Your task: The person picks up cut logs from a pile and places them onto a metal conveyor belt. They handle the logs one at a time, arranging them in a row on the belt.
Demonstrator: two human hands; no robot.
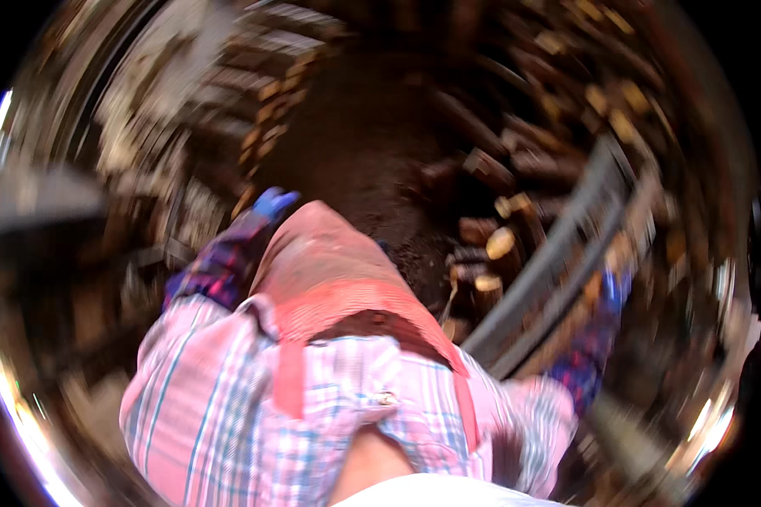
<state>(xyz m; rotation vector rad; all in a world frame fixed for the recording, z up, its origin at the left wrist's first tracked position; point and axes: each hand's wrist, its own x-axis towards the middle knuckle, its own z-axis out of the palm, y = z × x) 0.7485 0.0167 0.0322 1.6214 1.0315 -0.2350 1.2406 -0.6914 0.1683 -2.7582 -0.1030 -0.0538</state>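
My left hand (275, 204), in a blue glove, hangs to the left of the red apron (330, 262). Motion blurs its fingers, and I see nothing held in it. On the other side, my right hand (615, 289), also gloved in blue, is at the outer edge of a long, curved grey container (558, 245). This container slants along my right side, its near end by my hip and its brownish inside partly showing. The right fingers are smeared, but the hand appears to grip the edge. Dark patterned sleeve covers (210, 269) wrap both forearms.
Cut logs (490, 173) lie in a heap ahead and to the right, some with pale sawn ends. Stacked wood (271, 118) lines the left side. Dark brown ground (355, 127) runs between them. A dark, blocky shape (51, 203) stands at far left.
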